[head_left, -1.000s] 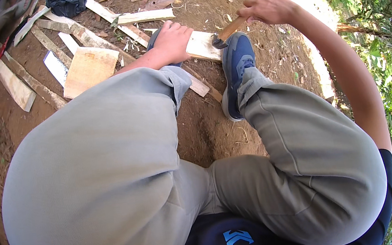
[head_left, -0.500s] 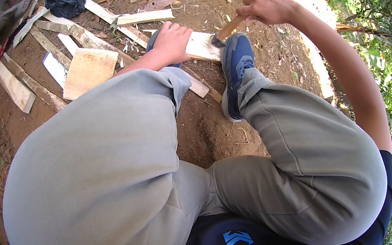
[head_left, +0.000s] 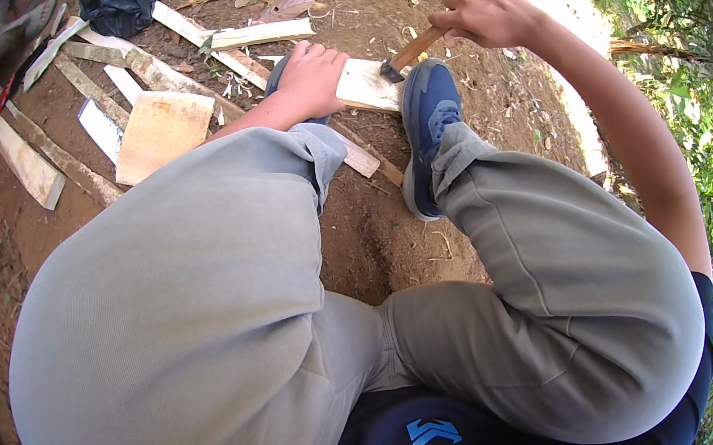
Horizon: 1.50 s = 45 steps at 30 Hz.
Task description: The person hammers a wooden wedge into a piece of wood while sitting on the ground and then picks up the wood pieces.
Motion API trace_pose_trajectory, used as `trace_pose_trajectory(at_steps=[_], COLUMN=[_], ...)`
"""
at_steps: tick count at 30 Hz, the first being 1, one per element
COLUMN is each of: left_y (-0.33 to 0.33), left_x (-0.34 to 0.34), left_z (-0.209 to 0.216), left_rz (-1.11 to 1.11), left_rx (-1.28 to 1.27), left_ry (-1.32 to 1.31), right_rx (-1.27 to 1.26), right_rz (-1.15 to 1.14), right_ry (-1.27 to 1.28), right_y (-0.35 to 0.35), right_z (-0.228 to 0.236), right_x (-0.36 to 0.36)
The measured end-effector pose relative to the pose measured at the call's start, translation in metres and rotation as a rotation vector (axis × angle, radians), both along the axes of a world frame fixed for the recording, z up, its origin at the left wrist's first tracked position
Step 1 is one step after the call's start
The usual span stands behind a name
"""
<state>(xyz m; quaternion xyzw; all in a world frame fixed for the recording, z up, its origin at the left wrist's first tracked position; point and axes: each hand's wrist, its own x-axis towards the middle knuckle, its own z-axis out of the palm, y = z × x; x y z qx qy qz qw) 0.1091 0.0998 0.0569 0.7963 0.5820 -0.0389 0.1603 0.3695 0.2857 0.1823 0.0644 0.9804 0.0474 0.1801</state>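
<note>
A short pale wooden board (head_left: 364, 89) lies between my two blue shoes, its right end close to the right shoe (head_left: 431, 105). My left hand (head_left: 312, 75) is closed over the board's left end, pressing it down beside the left shoe. With my right hand (head_left: 484, 15) I grip the wooden handle of a hammer (head_left: 419, 47), slanting down to the left. Its dark metal head is at the board's top face near the right end; whether it touches the wood I cannot tell.
Several wooden slats and offcuts are strewn on the soil at the left, among them a squarish board (head_left: 163, 133). A black plastic bag (head_left: 121, 7) lies at the far left. Another stick (head_left: 264, 33) rests beyond my left hand. Green plants (head_left: 675, 45) line the right side.
The hammer head has shifted a little left along the board, away from my right shoe. My left hand and the board have hardly moved.
</note>
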Motion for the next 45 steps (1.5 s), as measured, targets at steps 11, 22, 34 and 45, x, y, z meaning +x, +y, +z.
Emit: trace_pose_trajectory(at_steps=[11,22,34,45], left_y=[-0.002,-0.001,-0.003,0.000], left_x=[-0.002,-0.001,-0.001,0.002], left_z=[-0.001,0.004,-0.021,-0.006], left_rz=[0.009,0.010,-0.020,0.000], left_rx=[0.023,-0.017,0.184,0.021], left_ry=[-0.006,0.015,-0.077,-0.031], right_rx=[-0.023,0.076,0.081,-0.840], right_rz=[-0.094,-0.042,-0.120,-0.931], right_ry=[0.017,0.043,0.109,0.551], right_y=[-0.011,-0.010,-0.024,-0.162], right_z=[0.003,0.002,-0.016,-0.054], right_x=[0.011,0.000,0.027,0.101])
